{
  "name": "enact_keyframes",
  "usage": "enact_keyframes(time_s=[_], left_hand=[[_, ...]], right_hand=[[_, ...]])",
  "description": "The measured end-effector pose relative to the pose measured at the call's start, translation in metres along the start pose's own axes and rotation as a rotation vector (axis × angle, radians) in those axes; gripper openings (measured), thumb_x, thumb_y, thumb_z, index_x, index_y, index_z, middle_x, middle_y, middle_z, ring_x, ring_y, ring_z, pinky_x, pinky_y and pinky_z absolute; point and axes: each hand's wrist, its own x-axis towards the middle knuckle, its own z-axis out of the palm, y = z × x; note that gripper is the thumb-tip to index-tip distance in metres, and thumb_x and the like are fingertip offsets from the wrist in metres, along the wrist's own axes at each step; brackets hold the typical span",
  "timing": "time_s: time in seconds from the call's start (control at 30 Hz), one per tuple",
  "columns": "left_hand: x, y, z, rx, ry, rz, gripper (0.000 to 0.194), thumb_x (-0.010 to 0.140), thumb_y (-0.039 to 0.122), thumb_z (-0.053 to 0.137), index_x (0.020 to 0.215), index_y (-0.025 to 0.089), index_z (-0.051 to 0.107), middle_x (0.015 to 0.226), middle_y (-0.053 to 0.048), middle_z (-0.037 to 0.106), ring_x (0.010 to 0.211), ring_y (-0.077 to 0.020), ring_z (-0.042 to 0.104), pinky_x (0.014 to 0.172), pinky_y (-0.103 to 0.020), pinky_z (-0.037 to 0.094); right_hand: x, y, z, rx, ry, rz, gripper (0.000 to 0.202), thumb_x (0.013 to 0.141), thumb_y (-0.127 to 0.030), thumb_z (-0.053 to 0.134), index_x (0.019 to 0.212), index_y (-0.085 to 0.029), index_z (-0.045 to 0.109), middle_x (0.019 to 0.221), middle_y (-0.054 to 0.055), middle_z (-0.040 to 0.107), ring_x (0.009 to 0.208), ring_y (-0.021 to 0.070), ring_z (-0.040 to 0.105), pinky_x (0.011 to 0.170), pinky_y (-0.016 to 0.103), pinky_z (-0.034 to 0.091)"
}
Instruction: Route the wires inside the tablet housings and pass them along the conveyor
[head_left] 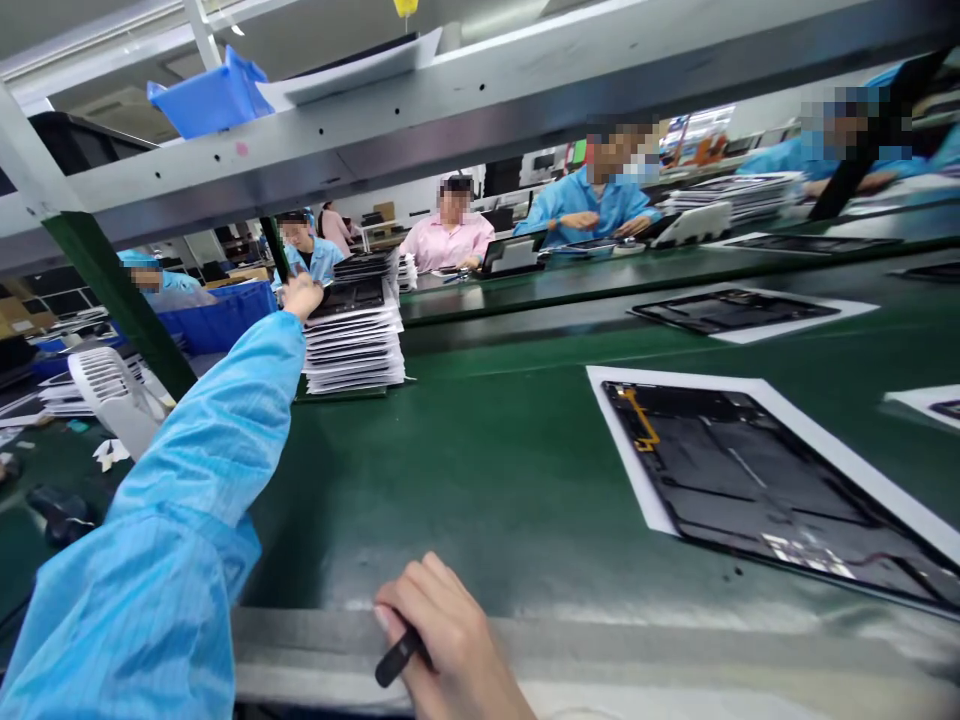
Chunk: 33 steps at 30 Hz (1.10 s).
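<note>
My left hand, at the end of a blue sleeve, reaches forward to the near-left corner of a tall stack of flat black device housings with white sheets between them. Its fingers are curled at the edge of the top black housing, seemingly gripping it. Near the bench's front edge, my right hand is closed round a short black handle; the rest of that tool is hidden in the palm. To the right, an open black device housing with an orange flex cable lies on a white sheet.
More housings on white sheets lie along the green surface. A metal shelf beam crosses overhead, bearing a blue bin. A green post and white fan stand left. Co-workers sit opposite.
</note>
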Motion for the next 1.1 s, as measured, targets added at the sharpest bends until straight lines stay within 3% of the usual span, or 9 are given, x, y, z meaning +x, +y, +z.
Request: enact_keyframes(time_s=[0.1,0.17,0.3,0.37,0.47,0.6,0.73,0.83,1.1], left_hand=[[-0.027,0.011,0.001,0.151,-0.021,0.18,0.053,0.099,0.031,0.056,0.147,0.015,0.045,0.161,-0.018,0.032,0.152,-0.0385,0.023,0.123,-0.063,0.02],[-0.064,0.018,0.005,0.193,-0.158,0.358,0.052,0.098,0.024,0.048,0.148,0.012,0.046,0.163,-0.019,0.031,0.156,-0.0365,0.012,0.126,-0.059,0.011],[-0.17,0.007,0.016,0.195,-0.609,0.76,0.036,0.094,0.025,0.051,0.124,0.026,0.069,0.135,-0.007,0.067,0.138,-0.0269,0.052,0.121,-0.046,0.033],[-0.218,-0.012,0.018,0.328,-0.659,1.023,0.043,0.097,0.023,0.043,0.134,0.024,0.064,0.138,-0.009,0.065,0.136,-0.0273,0.054,0.118,-0.047,0.039],[-0.26,-0.037,0.019,0.284,-0.623,0.991,0.047,0.101,0.019,0.036,0.144,0.022,0.054,0.145,-0.009,0.06,0.131,-0.0239,0.059,0.109,-0.04,0.049],[-0.269,-0.051,0.022,0.097,-0.657,0.78,0.044,0.106,0.035,0.036,0.146,0.026,0.051,0.151,-0.005,0.054,0.135,-0.0224,0.056,0.113,-0.038,0.048],[-0.265,-0.054,0.025,0.071,-0.678,0.718,0.045,0.105,0.041,0.036,0.148,0.03,0.049,0.153,-0.003,0.051,0.137,-0.0243,0.054,0.115,-0.041,0.046],[-0.266,-0.053,0.026,0.063,-0.667,0.713,0.045,0.105,0.041,0.035,0.146,0.03,0.051,0.151,-0.004,0.054,0.134,-0.0253,0.056,0.112,-0.042,0.049],[-0.268,-0.049,0.022,0.057,-0.684,0.686,0.046,0.104,0.041,0.037,0.147,0.033,0.05,0.152,-0.003,0.053,0.135,-0.0263,0.056,0.113,-0.044,0.049]], right_hand=[[0.0,-0.009,-0.003,0.001,0.024,0.025,0.016,0.1,-0.014,0.046,0.089,-0.021,0.054,0.083,0.002,0.062,0.08,0.0178,0.051,0.071,0.03,0.038],[-0.002,-0.016,-0.006,-0.006,0.028,0.037,0.014,0.1,-0.016,0.048,0.089,-0.021,0.056,0.083,0.002,0.063,0.08,0.0173,0.051,0.072,0.03,0.038],[-0.013,-0.015,-0.024,-0.129,0.039,0.016,0.011,0.1,-0.018,0.053,0.091,-0.019,0.06,0.085,0.002,0.064,0.079,0.0162,0.05,0.071,0.03,0.038],[-0.024,-0.006,-0.043,-0.264,0.055,0.04,0.011,0.098,-0.015,0.053,0.094,-0.018,0.063,0.086,0.003,0.065,0.079,0.0166,0.049,0.071,0.031,0.037],[-0.042,0.015,-0.085,-0.536,0.065,0.12,0.022,0.094,-0.006,0.05,0.101,-0.018,0.066,0.088,0.004,0.066,0.082,0.0183,0.051,0.073,0.032,0.039],[-0.062,0.045,-0.156,-0.809,0.07,0.263,0.043,0.083,0.006,0.044,0.109,-0.017,0.068,0.1,0.01,0.067,0.091,0.0235,0.05,0.078,0.037,0.04],[-0.069,0.061,-0.209,-0.941,0.018,0.349,0.035,0.086,-0.001,0.046,0.107,-0.014,0.071,0.105,0.015,0.066,0.095,0.0282,0.048,0.078,0.04,0.039],[-0.067,0.065,-0.22,-0.974,-0.084,0.363,0.03,0.087,-0.004,0.049,0.103,-0.016,0.071,0.103,0.012,0.067,0.093,0.0264,0.048,0.076,0.038,0.037],[-0.042,0.072,-0.212,-1.043,-0.242,0.353,0.031,0.081,0.006,0.045,0.093,-0.016,0.064,0.101,0.012,0.064,0.093,0.0248,0.046,0.078,0.037,0.031]])
